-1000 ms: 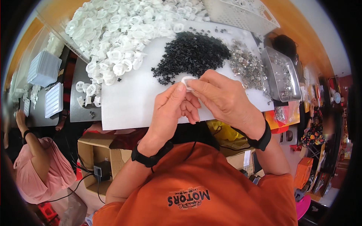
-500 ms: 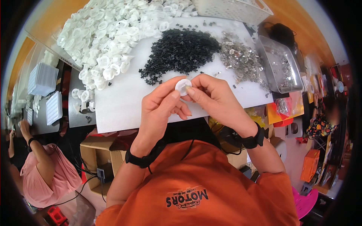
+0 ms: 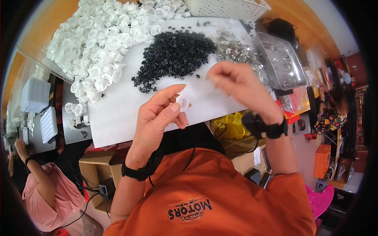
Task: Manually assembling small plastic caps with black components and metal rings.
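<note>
White plastic cap (image 3: 184, 101) is what we've got pinched in our left hand (image 3: 159, 118), thumb and fingers closed on it, held just above the near edge of the white surface (image 3: 118, 118).

Biggest thing up here is that white surface, with a huge heap of white caps (image 3: 102, 43) spread over its far left. Next to that, in the middle, sits a pile of small black cross-shaped pieces (image 3: 173, 55), and to the right of it a smaller scatter of shiny metal bits (image 3: 234, 49). A metal tray (image 3: 281, 61) sits off the right edge, and a white basket (image 3: 226, 8) at the far side.

Our right hand (image 3: 236, 84) is up over the surface near the black pile, blurred, fingers curled loosely; can't tell if it's got anything in it. Both wrists have black bands.
</note>
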{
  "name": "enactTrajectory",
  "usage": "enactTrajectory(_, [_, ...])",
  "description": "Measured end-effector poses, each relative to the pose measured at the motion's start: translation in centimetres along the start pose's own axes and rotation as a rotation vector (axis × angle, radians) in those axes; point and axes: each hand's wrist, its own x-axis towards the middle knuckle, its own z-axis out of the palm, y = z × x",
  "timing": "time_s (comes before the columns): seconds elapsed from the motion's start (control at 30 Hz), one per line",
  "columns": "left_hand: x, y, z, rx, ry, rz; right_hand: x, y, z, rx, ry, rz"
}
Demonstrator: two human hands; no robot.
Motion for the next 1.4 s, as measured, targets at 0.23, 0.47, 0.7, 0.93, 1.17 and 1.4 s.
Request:
enactTrajectory(0.23, [0.3, -0.2, 0.3, 0.048, 0.061, 0.044, 0.1, 1.2, -1.8, -0.555, 0.093, -0.127])
enactTrajectory(0.47, [0.4, -0.4, 0.7, 0.069, 0.110, 0.047, 1.3, 0.7, 0.5, -0.804, 0.120, 0.064])
enactTrajectory(0.7, [0.4, -0.3, 0.8, 0.038, 0.137, 0.044, 1.4, 1.4, 1.0, -0.887, 0.140, 0.059])
enactTrajectory(0.93, [0.4, -0.2, 0.8, 0.052, 0.162, 0.050, 1.2, 1.2, 0.9, -0.803, 0.139, 0.018])
enactTrajectory(1.17, [0.4, -0.5, 0.8, 0.003, 0.176, 0.063, 0.3, 1.5, 1.1, -0.611, 0.043, -0.169])
enactTrajectory(1.4, [0.3, -0.5, 0.8, -0.003, 0.183, 0.058, -0.5, 1.6, 1.6, -0.677, 0.073, -0.185])
